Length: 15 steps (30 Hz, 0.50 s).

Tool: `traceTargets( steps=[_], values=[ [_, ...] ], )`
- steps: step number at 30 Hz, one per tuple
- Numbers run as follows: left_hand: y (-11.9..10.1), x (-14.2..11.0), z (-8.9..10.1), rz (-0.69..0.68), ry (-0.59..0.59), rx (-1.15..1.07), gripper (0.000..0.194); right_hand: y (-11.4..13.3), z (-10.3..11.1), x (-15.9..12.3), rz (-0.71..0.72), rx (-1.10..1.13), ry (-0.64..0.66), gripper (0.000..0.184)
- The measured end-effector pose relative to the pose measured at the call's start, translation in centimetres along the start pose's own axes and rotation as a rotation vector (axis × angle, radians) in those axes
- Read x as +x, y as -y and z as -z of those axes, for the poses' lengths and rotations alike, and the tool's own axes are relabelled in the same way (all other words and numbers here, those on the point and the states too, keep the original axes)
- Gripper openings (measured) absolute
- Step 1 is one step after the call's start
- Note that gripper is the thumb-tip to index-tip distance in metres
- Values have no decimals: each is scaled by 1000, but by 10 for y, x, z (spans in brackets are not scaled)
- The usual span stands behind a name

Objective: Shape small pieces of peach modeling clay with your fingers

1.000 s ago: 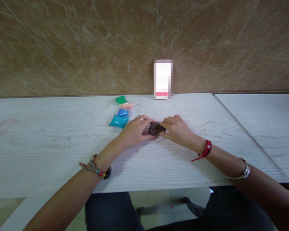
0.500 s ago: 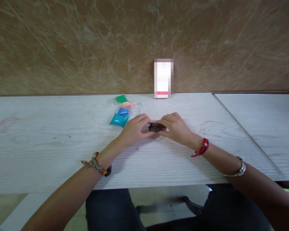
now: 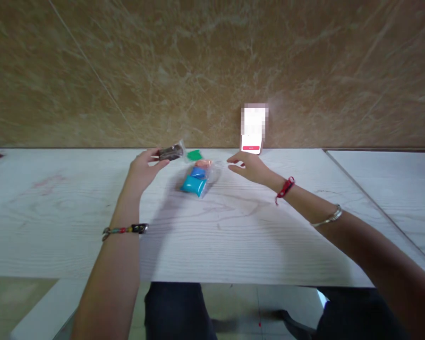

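The left hand (image 3: 141, 171) pinches the brown packet (image 3: 172, 153) between thumb and fingers, behind and left of the teal packet (image 3: 193, 185). This looks like a carrying step; setting down calls for loosening that pinch. Right of the teal packet, the right hand (image 3: 253, 168) is empty, fingertips apart.

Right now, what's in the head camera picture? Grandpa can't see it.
A person's left hand holds a brown packet at a white table; the right hand is open. Between the hands lie green, peach, blue and turquoise packets; a lit phone stands farther back.
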State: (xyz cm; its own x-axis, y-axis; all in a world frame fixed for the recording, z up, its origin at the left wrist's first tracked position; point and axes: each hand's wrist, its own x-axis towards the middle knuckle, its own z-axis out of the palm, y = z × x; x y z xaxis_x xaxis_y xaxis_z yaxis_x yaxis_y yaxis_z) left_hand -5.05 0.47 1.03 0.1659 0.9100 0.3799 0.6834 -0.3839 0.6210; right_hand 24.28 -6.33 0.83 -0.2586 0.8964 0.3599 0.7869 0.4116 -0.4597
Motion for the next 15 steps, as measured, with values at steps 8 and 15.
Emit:
traceTargets(
  steps=[8,15],
  values=[
    [37,3,-12,231,201,387,66,29,-57,112,51,-292,179,33],
    [5,-10,-7,202,-52,543,59,36,-98,138,63,-344,255,35]
  ],
)
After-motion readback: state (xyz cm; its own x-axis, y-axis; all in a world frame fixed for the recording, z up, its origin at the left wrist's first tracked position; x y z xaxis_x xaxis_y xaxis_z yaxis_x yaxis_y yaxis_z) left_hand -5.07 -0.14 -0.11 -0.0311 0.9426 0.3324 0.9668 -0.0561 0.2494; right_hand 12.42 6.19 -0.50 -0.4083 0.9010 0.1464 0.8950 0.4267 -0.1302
